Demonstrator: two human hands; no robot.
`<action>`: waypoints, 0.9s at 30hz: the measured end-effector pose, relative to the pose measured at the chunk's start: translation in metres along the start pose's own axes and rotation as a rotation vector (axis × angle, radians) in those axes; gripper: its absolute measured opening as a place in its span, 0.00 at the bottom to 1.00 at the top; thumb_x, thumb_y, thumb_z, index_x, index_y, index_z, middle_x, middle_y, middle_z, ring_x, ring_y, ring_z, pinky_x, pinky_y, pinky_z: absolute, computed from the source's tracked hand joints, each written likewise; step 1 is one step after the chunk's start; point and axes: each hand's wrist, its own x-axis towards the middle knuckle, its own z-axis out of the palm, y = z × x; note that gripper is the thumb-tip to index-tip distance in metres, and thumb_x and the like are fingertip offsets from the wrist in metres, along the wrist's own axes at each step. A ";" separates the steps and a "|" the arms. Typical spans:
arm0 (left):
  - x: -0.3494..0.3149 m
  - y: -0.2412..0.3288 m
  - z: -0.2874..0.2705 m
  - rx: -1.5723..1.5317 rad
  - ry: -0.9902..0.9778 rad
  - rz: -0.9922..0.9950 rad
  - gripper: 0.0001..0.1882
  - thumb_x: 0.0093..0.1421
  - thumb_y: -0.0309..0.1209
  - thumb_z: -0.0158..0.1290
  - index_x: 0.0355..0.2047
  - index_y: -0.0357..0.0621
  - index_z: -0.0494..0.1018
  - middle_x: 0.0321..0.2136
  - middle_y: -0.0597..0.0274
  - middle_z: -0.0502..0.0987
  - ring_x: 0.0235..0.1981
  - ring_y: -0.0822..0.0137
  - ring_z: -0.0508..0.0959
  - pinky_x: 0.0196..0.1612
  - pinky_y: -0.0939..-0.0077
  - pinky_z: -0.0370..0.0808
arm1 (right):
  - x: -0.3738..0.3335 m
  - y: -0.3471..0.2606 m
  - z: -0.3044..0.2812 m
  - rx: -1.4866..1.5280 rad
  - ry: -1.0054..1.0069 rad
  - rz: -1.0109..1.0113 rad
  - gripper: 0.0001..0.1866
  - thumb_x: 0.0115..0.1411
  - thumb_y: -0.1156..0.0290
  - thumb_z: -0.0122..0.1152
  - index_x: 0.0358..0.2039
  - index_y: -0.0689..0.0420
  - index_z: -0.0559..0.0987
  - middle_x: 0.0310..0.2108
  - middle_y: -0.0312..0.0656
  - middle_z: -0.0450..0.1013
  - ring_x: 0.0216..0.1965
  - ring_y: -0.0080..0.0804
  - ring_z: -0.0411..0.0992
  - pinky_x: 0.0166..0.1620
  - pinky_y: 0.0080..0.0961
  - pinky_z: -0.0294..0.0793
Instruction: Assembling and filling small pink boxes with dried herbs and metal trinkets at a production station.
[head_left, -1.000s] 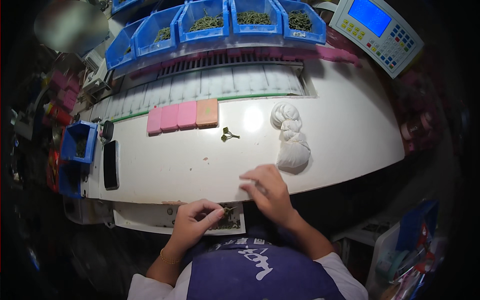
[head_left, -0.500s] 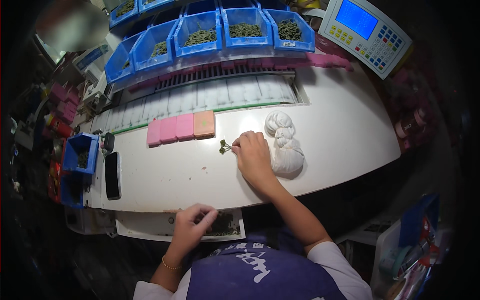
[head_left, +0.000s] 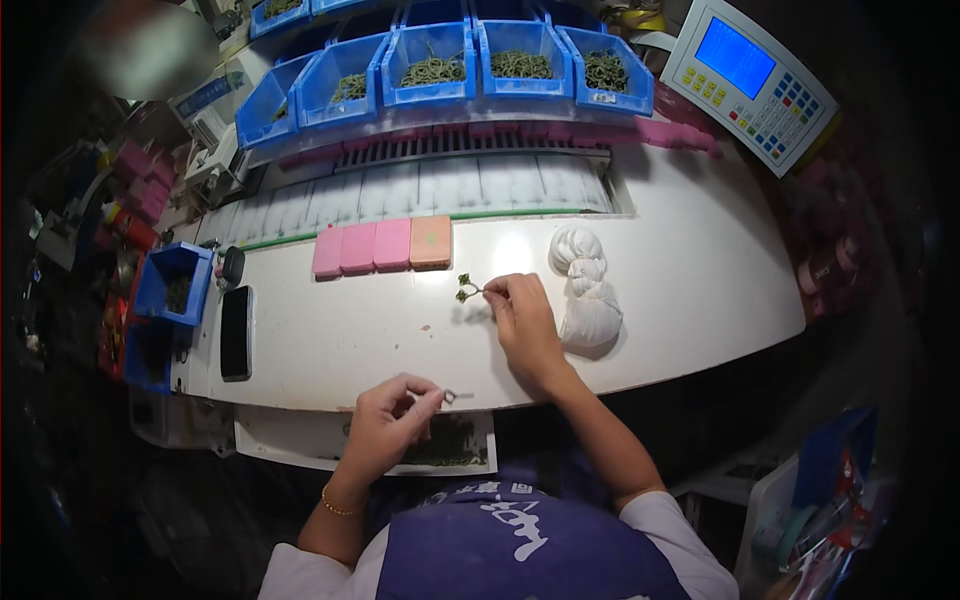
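Change: right hand (head_left: 522, 315), which pinched at the small green metal sprig (head_left: 465, 288) half a second ago, now draws back a touch, the sprig trailing out to its left.
Right hand: fingers closed narrow on the sprig's thin stem, just above the white curved worktop (head_left: 400, 340).
Left hand: left hand (head_left: 390, 420) at the worktop's near edge, pinching a tiny silvery metal piece (head_left: 449, 397).
Sprig: on the near side of the salmon rectangular block (head_left: 431, 242), left of the white knotted cloth bag (head_left: 588, 290).
Axis: sprig's long axis runs roughly left-right, head away from the right hand.
Nearer: right hand holds it; left hand well apart.
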 end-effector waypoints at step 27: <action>0.023 0.002 0.041 -0.297 0.268 0.174 0.09 0.61 0.29 0.60 0.27 0.35 0.80 0.18 0.73 0.70 0.22 0.82 0.64 0.25 0.84 0.60 | -0.052 -0.063 -0.016 -0.082 0.086 -0.379 0.11 0.48 0.78 0.67 0.33 0.61 0.77 0.30 0.43 0.74 0.32 0.40 0.73 0.34 0.32 0.74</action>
